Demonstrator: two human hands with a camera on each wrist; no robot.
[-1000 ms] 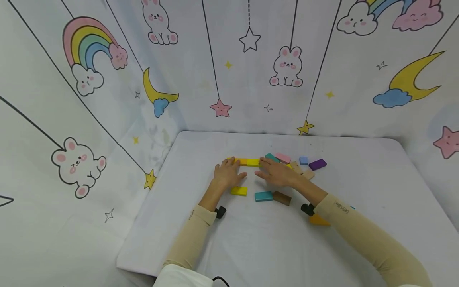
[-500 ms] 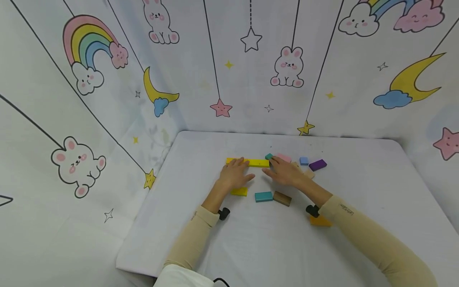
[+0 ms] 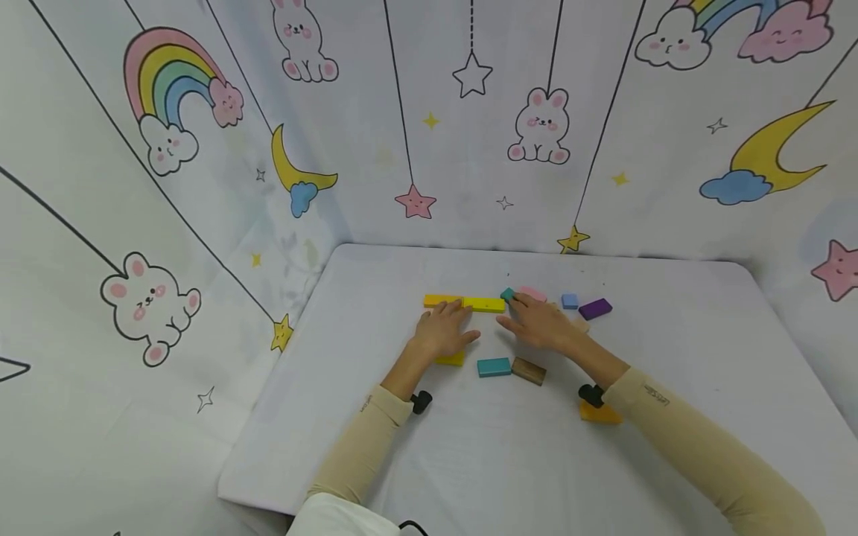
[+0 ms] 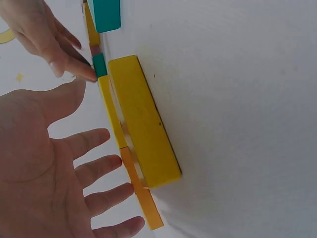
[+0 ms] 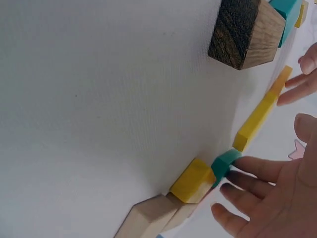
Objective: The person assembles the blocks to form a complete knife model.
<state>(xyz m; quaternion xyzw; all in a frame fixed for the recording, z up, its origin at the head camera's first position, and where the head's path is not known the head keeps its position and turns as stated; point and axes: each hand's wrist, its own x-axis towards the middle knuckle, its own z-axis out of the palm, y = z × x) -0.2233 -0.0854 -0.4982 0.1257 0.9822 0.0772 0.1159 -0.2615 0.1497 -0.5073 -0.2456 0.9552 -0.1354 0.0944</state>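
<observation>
In the head view my left hand [image 3: 442,332] lies palm down, its fingers reaching the orange block [image 3: 439,301] and the yellow block [image 3: 485,304], which form a straight row. The left wrist view shows that hand's fingers extended, tips beside the orange block [image 4: 141,191]. My right hand [image 3: 539,323] is stretched over the teal block [image 3: 507,295] at the row's right end. In the right wrist view its straight fingertips touch that teal block [image 5: 223,168], thumb apart. A narrow gap separates the teal block from the yellow one [image 5: 258,120]. Another yellow block [image 3: 450,359] lies under my left wrist.
Nearer me lie a second teal block [image 3: 494,367] and a brown block [image 3: 529,371]. A pink block [image 3: 532,293], a small blue block [image 3: 570,301] and a purple block [image 3: 595,309] sit around my right hand. An orange piece [image 3: 599,413] lies by my right forearm.
Both hands have moved slightly right. My right hand has left the yellow block and reached the teal one, which has turned and shifted nearer the row. The row's yellow block now shows more fully.
</observation>
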